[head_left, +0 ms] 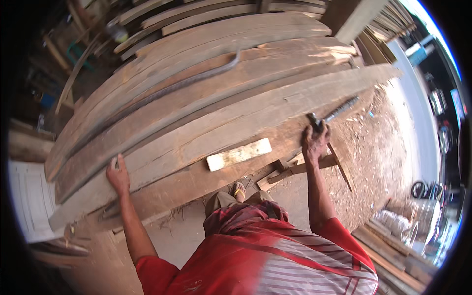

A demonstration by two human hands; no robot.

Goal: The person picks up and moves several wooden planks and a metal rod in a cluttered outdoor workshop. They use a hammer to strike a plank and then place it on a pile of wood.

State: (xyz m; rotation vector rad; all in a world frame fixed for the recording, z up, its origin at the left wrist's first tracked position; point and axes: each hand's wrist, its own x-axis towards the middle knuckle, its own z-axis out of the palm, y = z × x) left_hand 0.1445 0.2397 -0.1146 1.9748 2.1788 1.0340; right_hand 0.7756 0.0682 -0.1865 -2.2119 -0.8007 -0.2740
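Note:
A long, weathered wooden plank (231, 129) runs slantwise across the bench in front of me. My left hand (118, 176) lies on its left part, fingers bent over the far edge. At the plank's right part, my right hand (316, 141) is closed around the near end of a dark, hammer-like tool (342, 108). Its long grip points away to the right, and my fingers hide part of it, so its exact kind is unclear. Between my hands, a short pale wood block (239, 154) rests along the near edge.
More long boards (206, 88) lie side by side beyond the plank, with a dark strip (182, 84) along them. A small wooden frame (295, 169) stands below my right hand. Lumber (393, 253) is stacked at the lower right, and a post (356, 19) rises at the back.

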